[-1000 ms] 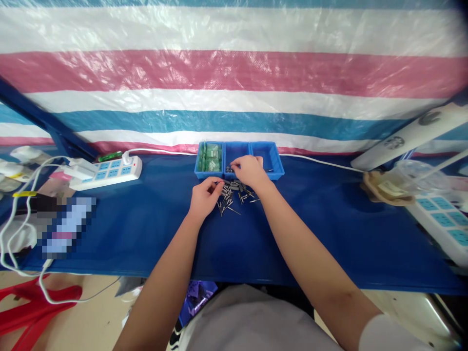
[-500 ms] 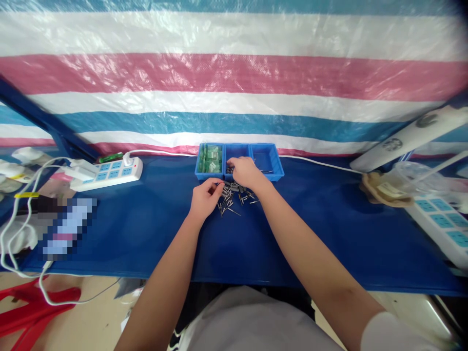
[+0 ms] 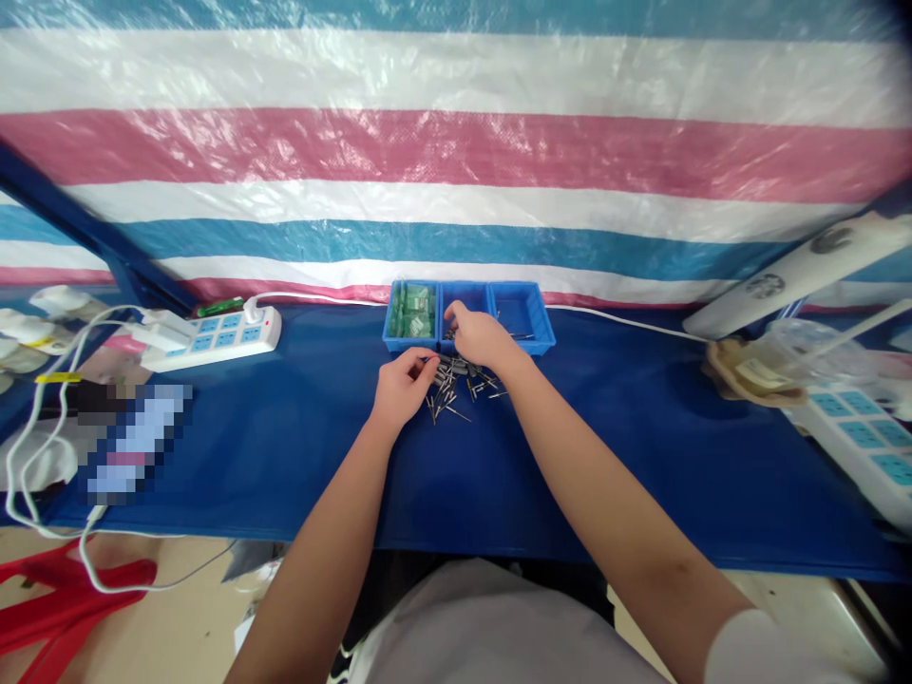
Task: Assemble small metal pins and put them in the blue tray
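A pile of small grey metal pins (image 3: 456, 388) lies on the blue table cover just in front of a blue three-compartment tray (image 3: 531, 334). My left hand (image 3: 400, 385) rests at the pile's left edge, fingers curled and pinched on a small pin. My right hand (image 3: 483, 338) reaches over the tray's front rim at the middle compartment, fingers bent and pinched together; what they hold is too small to make out. The left compartment holds green parts (image 3: 413, 310). The right compartment holds only a pin or two.
A white power strip (image 3: 214, 338) with cables lies at the left. Another power strip (image 3: 859, 437), a tan object and clear plastic sit at the right. A striped tarp hangs behind. A red stool (image 3: 64, 581) stands below left.
My right hand has shifted slightly left and forward over the tray's middle compartment. My left hand stays at the pile, fingers still pinched.
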`<act>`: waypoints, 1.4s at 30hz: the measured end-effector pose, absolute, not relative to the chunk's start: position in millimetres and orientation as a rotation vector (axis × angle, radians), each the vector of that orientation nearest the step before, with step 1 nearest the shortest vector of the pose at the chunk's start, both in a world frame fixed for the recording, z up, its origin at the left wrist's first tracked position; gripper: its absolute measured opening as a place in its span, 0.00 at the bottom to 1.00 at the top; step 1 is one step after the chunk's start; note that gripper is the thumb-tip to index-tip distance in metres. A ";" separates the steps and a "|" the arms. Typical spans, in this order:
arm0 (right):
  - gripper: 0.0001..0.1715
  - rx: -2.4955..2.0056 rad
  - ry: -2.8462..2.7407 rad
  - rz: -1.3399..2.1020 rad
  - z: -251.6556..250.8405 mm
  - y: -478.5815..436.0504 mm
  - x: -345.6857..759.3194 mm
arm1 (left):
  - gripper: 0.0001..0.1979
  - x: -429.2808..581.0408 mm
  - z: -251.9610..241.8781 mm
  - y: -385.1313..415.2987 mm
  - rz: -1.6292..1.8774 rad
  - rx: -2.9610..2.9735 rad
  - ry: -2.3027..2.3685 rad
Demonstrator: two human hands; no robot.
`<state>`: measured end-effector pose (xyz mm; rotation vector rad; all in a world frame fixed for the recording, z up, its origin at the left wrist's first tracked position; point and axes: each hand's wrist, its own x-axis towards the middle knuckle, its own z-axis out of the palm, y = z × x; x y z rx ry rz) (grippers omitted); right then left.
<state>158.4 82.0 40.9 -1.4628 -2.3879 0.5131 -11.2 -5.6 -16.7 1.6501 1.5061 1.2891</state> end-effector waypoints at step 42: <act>0.23 -1.311 -2.222 0.578 13.3 17.5 204.1 | 0.12 -10.2 -17.9 -6.2 1.274 1.662 1.522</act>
